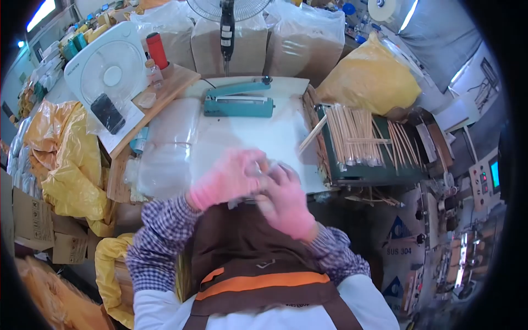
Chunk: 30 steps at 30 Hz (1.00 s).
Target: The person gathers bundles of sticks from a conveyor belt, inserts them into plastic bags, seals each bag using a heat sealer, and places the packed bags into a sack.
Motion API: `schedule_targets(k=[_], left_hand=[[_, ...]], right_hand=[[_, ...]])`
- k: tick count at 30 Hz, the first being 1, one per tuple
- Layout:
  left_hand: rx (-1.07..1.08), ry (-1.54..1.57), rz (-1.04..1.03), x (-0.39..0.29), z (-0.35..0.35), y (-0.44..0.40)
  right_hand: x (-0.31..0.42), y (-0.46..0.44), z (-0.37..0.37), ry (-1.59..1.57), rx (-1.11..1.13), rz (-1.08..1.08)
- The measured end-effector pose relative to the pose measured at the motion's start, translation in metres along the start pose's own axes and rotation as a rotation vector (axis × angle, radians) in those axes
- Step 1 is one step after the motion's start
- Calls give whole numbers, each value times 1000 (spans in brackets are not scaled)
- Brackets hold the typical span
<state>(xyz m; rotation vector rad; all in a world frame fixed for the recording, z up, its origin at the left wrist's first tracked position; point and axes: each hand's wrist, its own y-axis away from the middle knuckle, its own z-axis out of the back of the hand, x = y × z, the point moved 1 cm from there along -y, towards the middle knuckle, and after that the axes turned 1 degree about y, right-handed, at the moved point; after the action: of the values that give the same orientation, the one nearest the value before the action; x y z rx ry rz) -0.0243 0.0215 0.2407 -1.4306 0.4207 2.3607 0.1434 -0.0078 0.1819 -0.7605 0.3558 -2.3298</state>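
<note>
Sealer [239, 104] and sticks [352, 129] lie beyond both hands [228, 177] [289, 206].

On the left, a white box fan [94, 69] is standing by a red bottle [157, 50] and a clear bottle [154, 76], and a dark phone [108, 114] is lying just below the fan. Farther back, a black-poled fan [226, 33] is standing before plastic-covered cartons [305, 52], while a yellow bag [368, 80] is resting to their right. Yellow sheeting [74, 181] is hanging near printed cardboard boxes [32, 220], and a control panel [482, 180] is glowing at far right.
</note>
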Motion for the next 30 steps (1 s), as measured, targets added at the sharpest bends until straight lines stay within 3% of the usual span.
schedule_targets(k=[1,3,6,9,12,16,17,19,21,22,24,25,28,30], left_hand=[[-50,-109,-109,13,7,-9],[-157,-333,-321,54,19,-33],[-187,-392,-230,40,56,-20],[-45,-401,-391,65,60,-19],[-228,-464,-436,83,45,-20],[-680,-200,-328,130,32,7],[-607,36,-295,157,18,6],[-393,63,-280,221,-18,-12],[-456,-28,-294,224,-27,-45],[-489,-74,-298,223,-30,-62],[-287,411,-73,233,-4,-104],[-377,753,-77,210,9,-115],[-167,930,233,232,35,-165],[-75,1051,247,241,45,-190]], right_hand=[[3,-15,-2,198,-4,78],[-16,-32,-21,161,36,209],[-41,-56,-29,140,-16,277],[-28,-70,-14,190,-92,226],[-30,-92,-28,231,219,197],[-45,-102,-36,275,139,324],[-47,-105,-40,252,131,352],[-47,-118,-57,182,179,426],[-41,-142,-84,85,320,536],[-58,-160,-93,84,238,513],[-110,-203,-120,63,78,456],[-133,-230,-116,22,82,294],[-234,-282,-112,163,-104,-138],[-282,-286,-121,241,-610,-404]])
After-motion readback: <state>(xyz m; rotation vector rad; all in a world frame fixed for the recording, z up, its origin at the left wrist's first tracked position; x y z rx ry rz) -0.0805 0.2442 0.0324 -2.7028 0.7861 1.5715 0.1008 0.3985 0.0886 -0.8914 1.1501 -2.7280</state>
